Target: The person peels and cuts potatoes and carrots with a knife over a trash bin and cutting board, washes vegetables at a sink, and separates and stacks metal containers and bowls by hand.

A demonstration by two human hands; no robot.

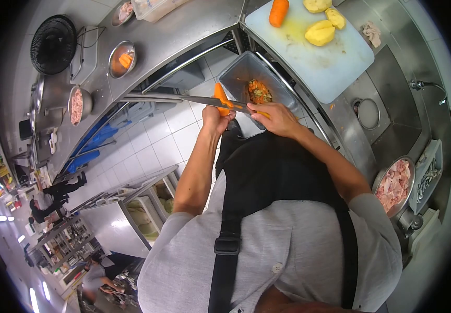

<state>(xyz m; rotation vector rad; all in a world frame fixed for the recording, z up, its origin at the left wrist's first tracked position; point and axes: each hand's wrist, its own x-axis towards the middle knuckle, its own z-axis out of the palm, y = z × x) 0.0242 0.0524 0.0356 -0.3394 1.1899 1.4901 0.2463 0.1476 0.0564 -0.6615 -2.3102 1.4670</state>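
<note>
My left hand [216, 121] is closed around a carrot [218, 93], whose orange end sticks up above the fingers. In my right hand [277, 120] is a knife [199, 100] with a long blade and a yellowish handle. The blade points left and lies against the carrot, crossing in front of it. Just beyond both hands stands a grey bin [236, 70]. Orange and pale peelings [259, 92] lie inside it. Part of the knife handle is hidden by my right fingers.
A white cutting board [288, 57] holds another carrot [279, 13] and peeled potatoes [320, 33]. Steel bowls hold carrot pieces [126, 60] and raw meat [394, 186]. A sink [400, 130] is at right, a black fan [53, 44] at left. Other people [53, 198] work farther off.
</note>
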